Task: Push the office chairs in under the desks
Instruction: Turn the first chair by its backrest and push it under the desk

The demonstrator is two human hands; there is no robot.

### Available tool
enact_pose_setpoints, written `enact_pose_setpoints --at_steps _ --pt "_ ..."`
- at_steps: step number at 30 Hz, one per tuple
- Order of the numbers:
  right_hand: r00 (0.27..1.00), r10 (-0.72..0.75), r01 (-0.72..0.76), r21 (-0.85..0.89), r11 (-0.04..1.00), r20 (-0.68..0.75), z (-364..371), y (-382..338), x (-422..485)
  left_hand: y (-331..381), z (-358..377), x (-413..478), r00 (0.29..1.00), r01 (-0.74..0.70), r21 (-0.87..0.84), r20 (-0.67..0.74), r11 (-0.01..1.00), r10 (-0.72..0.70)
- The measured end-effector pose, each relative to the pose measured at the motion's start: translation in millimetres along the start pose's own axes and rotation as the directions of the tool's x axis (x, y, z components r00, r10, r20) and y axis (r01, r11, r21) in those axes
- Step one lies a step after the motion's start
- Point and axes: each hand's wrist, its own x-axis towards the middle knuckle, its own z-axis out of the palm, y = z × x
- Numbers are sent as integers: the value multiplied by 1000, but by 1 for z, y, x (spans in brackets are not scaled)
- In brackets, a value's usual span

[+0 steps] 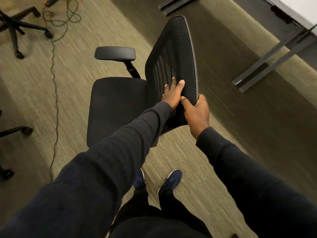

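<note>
the office chair point(118, 103) stands mid-frame on the carpet point(82, 69), apart from the worktop point(291, 17) at upper right. the right hand point(196, 114) has its grip clenched on the mesh backrest point(178, 54); the left hand point(172, 93) rests flat, grip released. best to turn the seat toward the worktop, then push steadily.

Open carpet point(197, 155); cable point(55, 103) leftward.

Def an office: carpet point(82, 62), a mesh office chair point(173, 62), desk legs point(267, 66) right of it, another caster base point(15, 27) and loose cable point(55, 86) to its left
</note>
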Motion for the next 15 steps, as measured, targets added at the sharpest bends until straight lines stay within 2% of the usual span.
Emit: enact_pose_setpoints --at_steps 5,9,15 --pt "987 58 -50 54 997 -150 -46 8 2 25 53 -1 987 -31 76 159 997 18" --pt "951 129 -94 135 986 -280 -83 17 -9 42 98 -9 941 -96 202 337 975 23" --pt "878 272 -171 272 947 -394 -90 23 -44 52 123 -24 861 -207 319 509 925 17"
